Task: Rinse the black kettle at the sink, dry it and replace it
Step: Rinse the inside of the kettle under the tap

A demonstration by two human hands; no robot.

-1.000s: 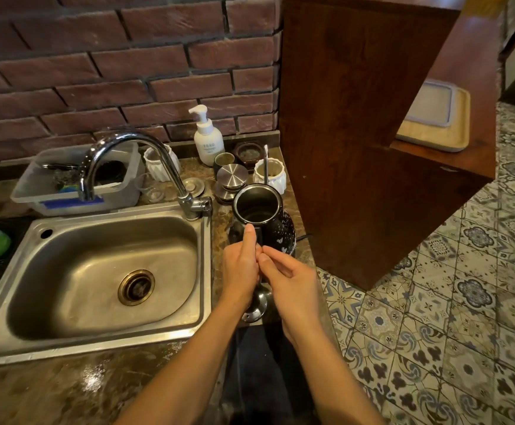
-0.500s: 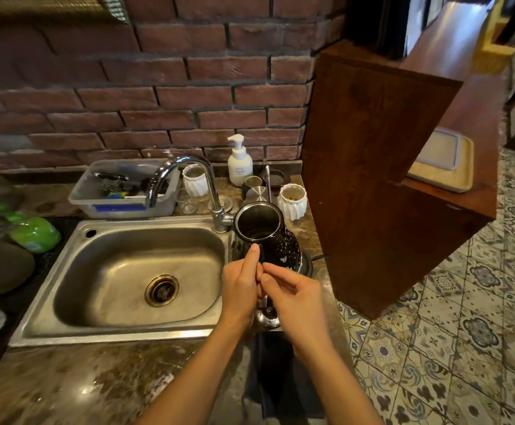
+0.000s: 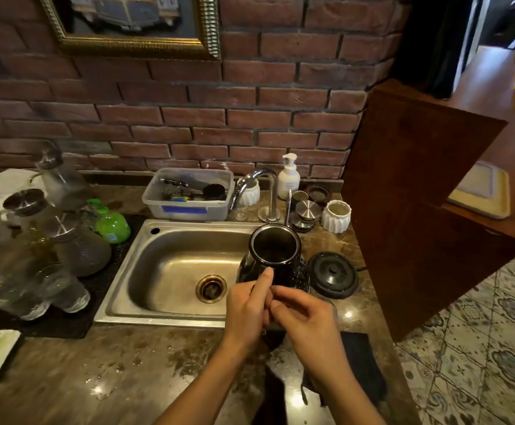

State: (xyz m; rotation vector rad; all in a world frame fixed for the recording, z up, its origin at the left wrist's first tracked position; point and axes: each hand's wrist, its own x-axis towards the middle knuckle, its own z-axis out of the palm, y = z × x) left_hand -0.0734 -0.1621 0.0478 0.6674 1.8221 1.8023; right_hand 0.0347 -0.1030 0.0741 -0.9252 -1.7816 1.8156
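The black kettle (image 3: 296, 269) is lidless, its steel inside showing, and it hangs upright over the right rim of the steel sink (image 3: 170, 271). My left hand (image 3: 245, 308) grips the handle on its near side, thumb pointing up along it. My right hand (image 3: 308, 317) pinches the same handle from the right with its fingertips. The handle itself is mostly hidden by both hands. The kettle's round black base (image 3: 333, 274) lies bare on the counter just to the right. The faucet (image 3: 259, 179) stands behind the kettle with no water running.
A plastic tub (image 3: 185, 207) of scrubbers, a soap pump bottle (image 3: 288, 177), metal lids and a white ribbed cup (image 3: 336, 216) line the back. Glass jars (image 3: 78, 250) crowd a mat at left. A wooden cabinet (image 3: 419, 194) closes the right side. A black cloth (image 3: 360, 363) lies near the front edge.
The kettle has come up off its base and shifted left over the sink's right rim, baring the base. Both hands stayed on the handle. The view has pulled back and risen.
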